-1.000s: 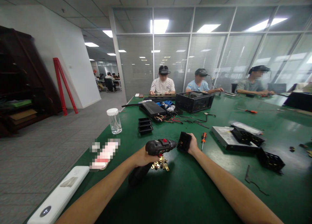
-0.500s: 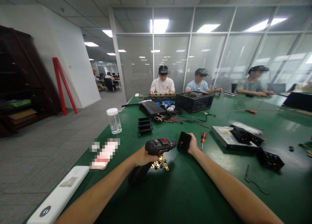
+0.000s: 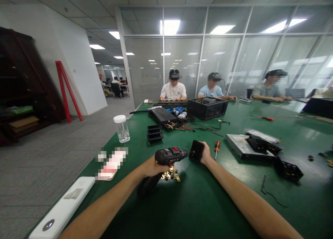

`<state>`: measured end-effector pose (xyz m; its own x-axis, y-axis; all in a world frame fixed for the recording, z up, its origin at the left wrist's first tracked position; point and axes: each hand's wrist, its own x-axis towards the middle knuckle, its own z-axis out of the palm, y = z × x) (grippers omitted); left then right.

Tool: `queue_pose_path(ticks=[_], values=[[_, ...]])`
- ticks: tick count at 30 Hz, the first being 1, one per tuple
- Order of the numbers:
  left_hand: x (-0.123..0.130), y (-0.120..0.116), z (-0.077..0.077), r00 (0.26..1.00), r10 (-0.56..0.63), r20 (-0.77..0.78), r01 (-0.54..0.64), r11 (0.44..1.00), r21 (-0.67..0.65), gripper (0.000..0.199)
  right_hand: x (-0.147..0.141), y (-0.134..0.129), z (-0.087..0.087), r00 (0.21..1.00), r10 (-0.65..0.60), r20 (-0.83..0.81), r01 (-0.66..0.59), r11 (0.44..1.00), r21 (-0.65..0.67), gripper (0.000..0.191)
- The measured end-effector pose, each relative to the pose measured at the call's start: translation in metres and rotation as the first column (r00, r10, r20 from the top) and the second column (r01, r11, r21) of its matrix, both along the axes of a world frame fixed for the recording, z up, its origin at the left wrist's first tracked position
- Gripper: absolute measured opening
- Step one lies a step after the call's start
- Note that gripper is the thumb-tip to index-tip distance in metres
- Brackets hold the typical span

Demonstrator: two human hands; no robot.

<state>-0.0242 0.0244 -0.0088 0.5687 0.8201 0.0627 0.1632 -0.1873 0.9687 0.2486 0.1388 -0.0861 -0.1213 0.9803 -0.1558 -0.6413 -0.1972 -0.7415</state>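
My left hand (image 3: 152,168) is wrapped round the handle of a black cordless drill (image 3: 170,156) with a red switch on top. The drill points right, its tip at the face of a small black plastic box (image 3: 196,150). My right hand (image 3: 206,153) grips that box from its right side and holds it up on edge; most of those fingers are hidden behind it. Below the drill's nose lies a small heap of brass-coloured metal pieces (image 3: 171,174) on the green table (image 3: 208,204). An orange-handled screwdriver (image 3: 217,147) rests just right of my right hand.
Several black trays (image 3: 155,134) and a lidded clear jar (image 3: 121,129) stand beyond my left hand. A black computer case (image 3: 207,108) is farther back. To the right are a grey metal unit (image 3: 241,147) and a black frame (image 3: 289,169). A white device (image 3: 63,207) lies near left. Co-workers sit opposite.
Almost nothing differs: the drill and the black box keep their places in my hands. Across the table, one co-worker's outstretched hand has moved slightly.
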Motion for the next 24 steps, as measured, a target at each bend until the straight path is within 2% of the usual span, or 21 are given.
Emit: queue_pose_path(ticks=[6, 14, 24], values=[[0.0001, -0.0021, 0.0027, 1.000, 0.019, -0.010, -0.019, 1.000, 0.006, 0.035, -0.0002, 0.0000, 0.0000, 1.000, -0.015, -0.008, 0.014, 1.000, -0.009, 0.020], [-0.0004, -0.0007, -0.0012, 1.000, 0.008, -0.025, -0.008, 1.000, -0.007, 0.031, -0.0008, -0.0007, 0.0007, 1.000, -0.024, -0.004, 0.024, 1.000, -0.014, 0.020], [0.0012, -0.0024, 0.0034, 1.000, -0.008, 0.006, 0.007, 1.000, 0.029, 0.034, -0.0008, 0.0002, 0.0002, 1.000, -0.023, -0.003, 0.023, 1.000, -0.015, 0.020]])
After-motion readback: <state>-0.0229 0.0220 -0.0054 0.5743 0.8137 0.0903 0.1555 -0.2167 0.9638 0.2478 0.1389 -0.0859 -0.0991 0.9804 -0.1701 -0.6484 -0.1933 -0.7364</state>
